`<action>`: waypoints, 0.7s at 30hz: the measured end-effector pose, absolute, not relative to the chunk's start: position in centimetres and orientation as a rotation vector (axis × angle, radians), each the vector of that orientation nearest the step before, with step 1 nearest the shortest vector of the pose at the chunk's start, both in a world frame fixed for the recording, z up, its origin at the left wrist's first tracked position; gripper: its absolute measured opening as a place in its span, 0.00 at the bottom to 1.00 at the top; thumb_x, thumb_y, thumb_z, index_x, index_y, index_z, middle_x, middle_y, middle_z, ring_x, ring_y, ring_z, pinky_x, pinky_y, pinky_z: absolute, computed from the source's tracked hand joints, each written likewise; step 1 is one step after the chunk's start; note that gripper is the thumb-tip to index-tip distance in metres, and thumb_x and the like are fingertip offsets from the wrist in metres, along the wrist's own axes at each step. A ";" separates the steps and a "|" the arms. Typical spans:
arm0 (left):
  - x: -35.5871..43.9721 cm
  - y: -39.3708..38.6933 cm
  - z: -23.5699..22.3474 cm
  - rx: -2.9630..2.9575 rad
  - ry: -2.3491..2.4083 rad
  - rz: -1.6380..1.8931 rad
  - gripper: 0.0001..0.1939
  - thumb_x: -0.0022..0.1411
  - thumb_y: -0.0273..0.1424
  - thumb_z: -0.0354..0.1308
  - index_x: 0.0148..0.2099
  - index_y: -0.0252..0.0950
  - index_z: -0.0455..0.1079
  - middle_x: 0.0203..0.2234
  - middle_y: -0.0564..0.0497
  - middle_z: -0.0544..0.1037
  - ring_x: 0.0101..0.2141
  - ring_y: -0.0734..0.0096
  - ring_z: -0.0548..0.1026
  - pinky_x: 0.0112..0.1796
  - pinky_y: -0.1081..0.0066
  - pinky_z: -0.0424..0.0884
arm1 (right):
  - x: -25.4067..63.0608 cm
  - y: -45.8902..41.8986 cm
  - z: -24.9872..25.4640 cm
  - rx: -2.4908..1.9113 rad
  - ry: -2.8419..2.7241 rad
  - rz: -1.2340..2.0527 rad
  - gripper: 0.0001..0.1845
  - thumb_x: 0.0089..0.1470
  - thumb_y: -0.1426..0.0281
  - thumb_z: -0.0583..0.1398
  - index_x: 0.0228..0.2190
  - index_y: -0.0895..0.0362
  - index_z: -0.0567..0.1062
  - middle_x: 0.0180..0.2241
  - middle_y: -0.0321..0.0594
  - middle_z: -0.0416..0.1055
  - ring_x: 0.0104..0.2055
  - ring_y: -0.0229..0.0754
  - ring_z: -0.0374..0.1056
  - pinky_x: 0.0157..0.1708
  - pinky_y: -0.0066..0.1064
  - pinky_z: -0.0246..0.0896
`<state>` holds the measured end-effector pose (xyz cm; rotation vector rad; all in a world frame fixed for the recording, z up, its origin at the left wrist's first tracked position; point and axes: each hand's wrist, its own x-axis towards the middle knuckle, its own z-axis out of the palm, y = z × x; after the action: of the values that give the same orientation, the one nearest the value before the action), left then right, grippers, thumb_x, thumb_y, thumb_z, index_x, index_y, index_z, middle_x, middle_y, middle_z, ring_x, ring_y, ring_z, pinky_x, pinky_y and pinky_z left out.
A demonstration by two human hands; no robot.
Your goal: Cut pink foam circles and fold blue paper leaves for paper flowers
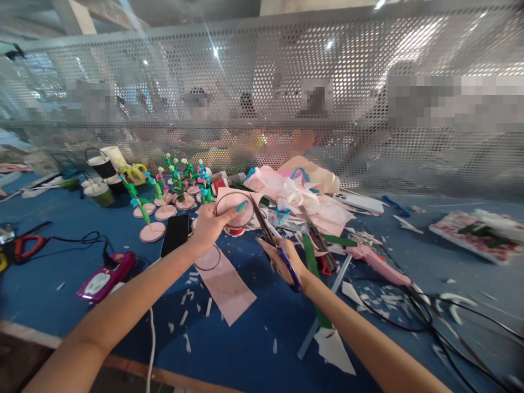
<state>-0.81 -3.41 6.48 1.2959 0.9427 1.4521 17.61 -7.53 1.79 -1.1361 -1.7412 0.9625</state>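
Scissors (268,232) at the edge of a pink paper piece (235,206), held above the blue surface (245,355).
The left hand (210,225) pinches the paper, marked with a dark circle, thumb on top; the right hand (286,256), apart from it, grips the scissors' handles. A pink strip (230,292) lies below, near the black phone (175,234) and scattered paper scraps (187,297).

Blue tabletop (245,346), pale scraps (184,317) strewn about. At centre, 1 pink paper strip (230,292); left of it, black phone (175,236), purple power socket (107,274); right, pink glue gun (380,265).
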 end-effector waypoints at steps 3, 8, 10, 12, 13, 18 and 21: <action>-0.8 -3.5 6.6 1.313 0.949 1.436 0.13 0.42 0.37 0.69 0.29 0.32 0.78 0.23 0.52 0.79 0.25 0.73 0.75 0.29 0.74 0.71 | 17.6 -7.5 1.9 -1.126 -1.746 0.965 0.24 0.54 0.50 0.53 0.18 0.54 0.58 0.12 0.29 0.52 0.15 0.32 0.50 0.15 0.26 0.44; -0.6 -3.7 6.9 1.321 0.978 1.431 0.12 0.41 0.35 0.69 0.26 0.31 0.76 0.20 0.53 0.78 0.23 0.73 0.74 0.27 0.75 0.70 | 17.7 -7.4 1.6 -1.119 -1.729 0.981 0.24 0.53 0.50 0.54 0.19 0.54 0.59 0.12 0.29 0.51 0.15 0.32 0.49 0.14 0.26 0.43; -0.6 -3.8 7.0 1.319 0.973 1.431 0.12 0.41 0.35 0.69 0.26 0.31 0.76 0.21 0.52 0.78 0.23 0.74 0.74 0.27 0.75 0.70 | 17.7 -7.4 1.4 -1.121 -1.722 0.978 0.23 0.53 0.51 0.55 0.18 0.54 0.58 0.13 0.29 0.51 0.15 0.32 0.50 0.15 0.26 0.44; -0.6 -3.8 6.9 1.316 0.966 1.430 0.12 0.41 0.36 0.70 0.26 0.31 0.76 0.20 0.52 0.78 0.23 0.74 0.74 0.26 0.75 0.70 | 17.7 -7.3 1.4 -1.117 -1.712 0.979 0.23 0.53 0.52 0.56 0.18 0.54 0.57 0.13 0.29 0.51 0.15 0.32 0.51 0.15 0.26 0.45; -0.6 -3.8 6.9 1.316 0.962 1.430 0.13 0.41 0.36 0.70 0.26 0.32 0.76 0.20 0.53 0.78 0.22 0.74 0.73 0.25 0.75 0.70 | 17.7 -7.3 1.3 -1.114 -1.712 0.978 0.23 0.53 0.52 0.56 0.18 0.54 0.57 0.13 0.28 0.50 0.15 0.32 0.51 0.15 0.26 0.45; -0.6 -3.6 6.7 1.325 0.953 1.434 0.13 0.41 0.37 0.69 0.26 0.31 0.76 0.18 0.53 0.77 0.20 0.75 0.71 0.22 0.75 0.68 | 17.8 -7.2 1.1 -1.104 -1.730 0.930 0.23 0.53 0.53 0.56 0.18 0.54 0.57 0.14 0.28 0.49 0.16 0.32 0.50 0.15 0.26 0.45; -0.6 -3.6 6.7 1.309 0.957 1.434 0.13 0.40 0.37 0.69 0.25 0.31 0.76 0.18 0.53 0.76 0.19 0.75 0.71 0.21 0.75 0.68 | 17.8 -7.1 1.0 -1.112 -1.738 0.917 0.23 0.53 0.53 0.56 0.18 0.54 0.57 0.14 0.28 0.50 0.16 0.32 0.50 0.15 0.25 0.45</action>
<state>-0.56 -3.65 6.73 1.3094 0.9566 1.4339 17.84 -7.10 0.98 -1.1119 -1.7381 0.9170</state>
